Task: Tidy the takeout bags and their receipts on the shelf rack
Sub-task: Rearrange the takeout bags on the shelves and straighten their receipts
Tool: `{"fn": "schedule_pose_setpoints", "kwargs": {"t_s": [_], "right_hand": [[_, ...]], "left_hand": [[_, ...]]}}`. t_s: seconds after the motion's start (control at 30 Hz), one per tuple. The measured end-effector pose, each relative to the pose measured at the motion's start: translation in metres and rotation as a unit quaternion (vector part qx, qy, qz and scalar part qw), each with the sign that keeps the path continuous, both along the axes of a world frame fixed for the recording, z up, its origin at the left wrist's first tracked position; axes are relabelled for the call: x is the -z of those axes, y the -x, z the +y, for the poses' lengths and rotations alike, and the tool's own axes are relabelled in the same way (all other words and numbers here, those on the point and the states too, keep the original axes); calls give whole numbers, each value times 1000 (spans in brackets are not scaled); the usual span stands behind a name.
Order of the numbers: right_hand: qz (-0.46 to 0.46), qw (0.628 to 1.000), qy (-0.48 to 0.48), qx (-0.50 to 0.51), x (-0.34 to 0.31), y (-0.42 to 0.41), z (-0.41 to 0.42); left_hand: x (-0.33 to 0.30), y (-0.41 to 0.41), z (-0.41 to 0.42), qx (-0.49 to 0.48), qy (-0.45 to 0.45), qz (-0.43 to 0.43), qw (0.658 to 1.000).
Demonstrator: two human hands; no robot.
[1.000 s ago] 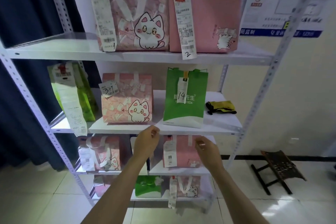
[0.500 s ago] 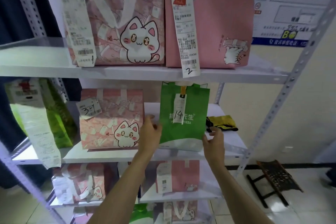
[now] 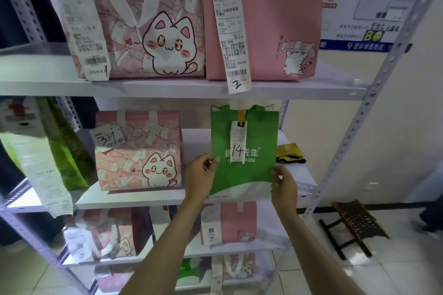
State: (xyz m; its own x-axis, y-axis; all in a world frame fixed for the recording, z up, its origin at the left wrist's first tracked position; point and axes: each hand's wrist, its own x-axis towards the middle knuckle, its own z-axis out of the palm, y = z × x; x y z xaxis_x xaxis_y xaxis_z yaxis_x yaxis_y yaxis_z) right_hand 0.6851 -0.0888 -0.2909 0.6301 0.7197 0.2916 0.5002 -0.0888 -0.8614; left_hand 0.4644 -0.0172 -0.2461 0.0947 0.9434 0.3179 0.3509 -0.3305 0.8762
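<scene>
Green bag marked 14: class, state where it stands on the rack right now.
In the head view the green bag stands on the second shelf, right of the pink cat bag and left of a yellow cloth, held between both hands.

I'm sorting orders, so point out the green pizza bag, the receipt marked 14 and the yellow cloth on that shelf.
green pizza bag (image 3: pixel 260 175): head view, on its green front panel, lower right.
receipt marked 14 (image 3: pixel 238 149): head view, on the handwritten number.
yellow cloth (image 3: pixel 290 154): head view, on its folded top, right of the bag.
</scene>
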Motion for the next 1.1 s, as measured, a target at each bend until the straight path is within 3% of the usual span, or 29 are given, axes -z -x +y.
{"fn": "schedule_pose_setpoints", "kwargs": {"t_s": [0.37,0.6,0.97,1.1], "right_hand": [[52,994,-65,-68,-13,44,-136],[82,984,-8,-158,7,99,-166],[40,973,50,-222,9,190,-115],[47,978,-8,-202,-14,226,-75]], "left_hand": [[-24,18,-143,-10,14,-103,995],[-7,86,-201,-132,26,-128,983],[-10,208,-197,-249,42,-172,952],[-14,258,-173,-254,36,-181,949]]}}
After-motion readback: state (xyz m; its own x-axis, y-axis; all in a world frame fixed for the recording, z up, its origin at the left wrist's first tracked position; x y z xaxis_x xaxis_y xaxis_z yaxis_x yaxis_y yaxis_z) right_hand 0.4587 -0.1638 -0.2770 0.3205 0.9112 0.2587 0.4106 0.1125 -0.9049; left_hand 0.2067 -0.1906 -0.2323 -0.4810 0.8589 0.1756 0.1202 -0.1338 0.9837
